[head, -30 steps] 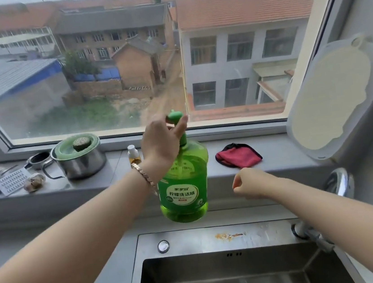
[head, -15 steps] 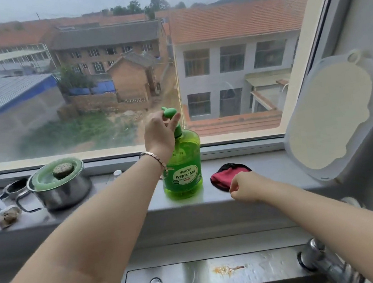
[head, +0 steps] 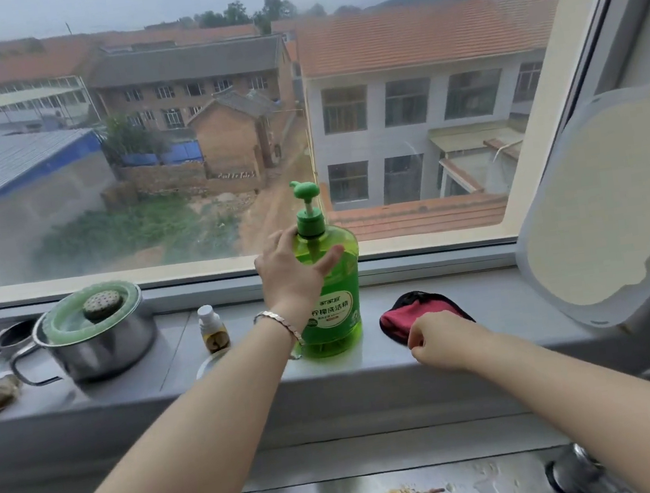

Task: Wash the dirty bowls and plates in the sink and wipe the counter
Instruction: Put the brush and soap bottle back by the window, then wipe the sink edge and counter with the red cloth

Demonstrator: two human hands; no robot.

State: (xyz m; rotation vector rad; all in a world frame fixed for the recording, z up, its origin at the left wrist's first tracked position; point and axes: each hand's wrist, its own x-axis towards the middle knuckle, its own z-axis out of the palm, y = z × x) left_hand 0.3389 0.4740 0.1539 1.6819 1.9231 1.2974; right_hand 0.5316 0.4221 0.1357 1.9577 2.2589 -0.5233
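Windowsill's pretty packed: pot on the left, little bottle near the soap bottle in the middle, red cloth right of that, and a big cutting board leaning across the right end. Open spots are the gap between pot and little bottle, plus the bare strip between cloth and board.

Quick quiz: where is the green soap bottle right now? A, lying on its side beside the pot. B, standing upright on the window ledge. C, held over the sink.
B: the green soap bottle stands upright on the window ledge, the left hand touching its shoulder.
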